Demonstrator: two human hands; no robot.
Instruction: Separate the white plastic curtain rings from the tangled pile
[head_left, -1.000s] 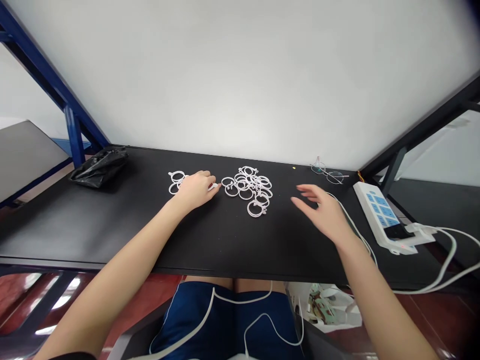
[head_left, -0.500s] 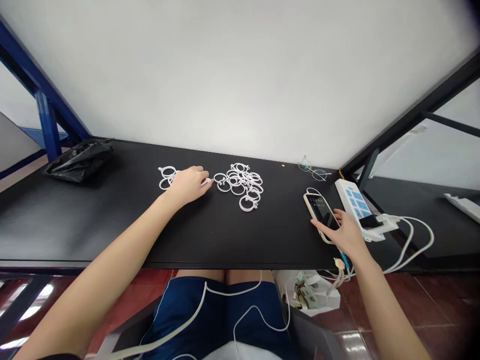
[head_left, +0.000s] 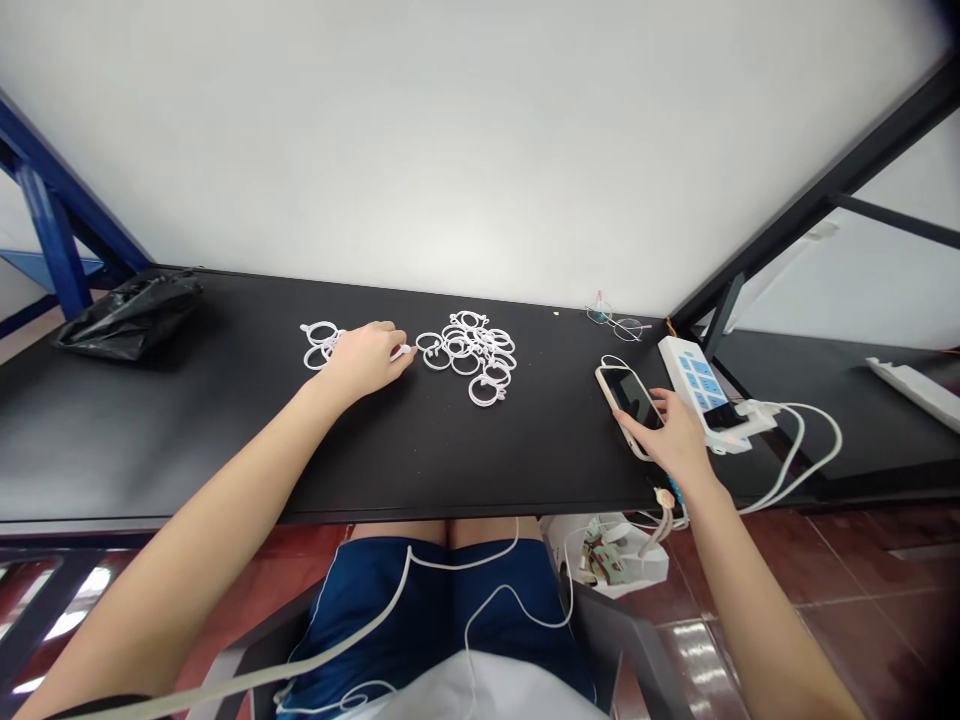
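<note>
White wall backs a black bench (head_left: 225, 440). Left hand (head_left: 364, 357), fingers curled together, rests on white rings (head_left: 319, 344) left of centre, beside a ring pile (head_left: 469, 352). Right hand (head_left: 671, 435), fingers apart, touches a phone (head_left: 628, 395) at centre right, near a power strip (head_left: 701, 385).

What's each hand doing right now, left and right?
Left hand: loosely curled, resting on the white rings; whether it grips one cannot be told.
Right hand: open, fingers on the phone, not gripping it.
</note>
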